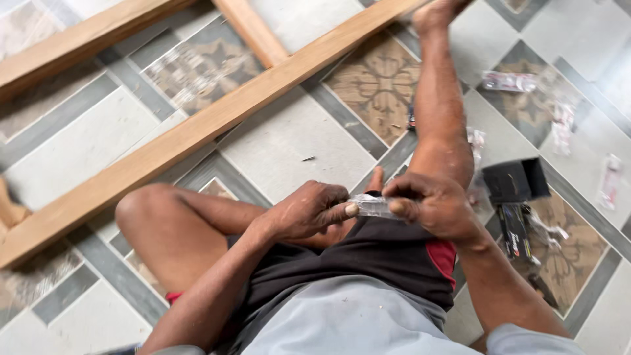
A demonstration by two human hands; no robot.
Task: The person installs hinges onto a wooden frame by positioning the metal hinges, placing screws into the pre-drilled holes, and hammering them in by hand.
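I sit on a tiled floor and hold a small clear plastic packet (372, 206) between both hands above my lap. My left hand (309, 212) pinches its left end with thumb and fingers. My right hand (430, 205) grips its right end. What is inside the packet is too blurred to tell. My bent left knee (141, 210) is to the left, and my right leg (439, 98) stretches out ahead.
A wooden frame of long beams (197, 128) lies across the floor ahead and to the left. A black open box (516, 181) and dark packaged items (516, 230) lie at my right. Several clear plastic packets (509, 81) are scattered on the tiles at the far right.
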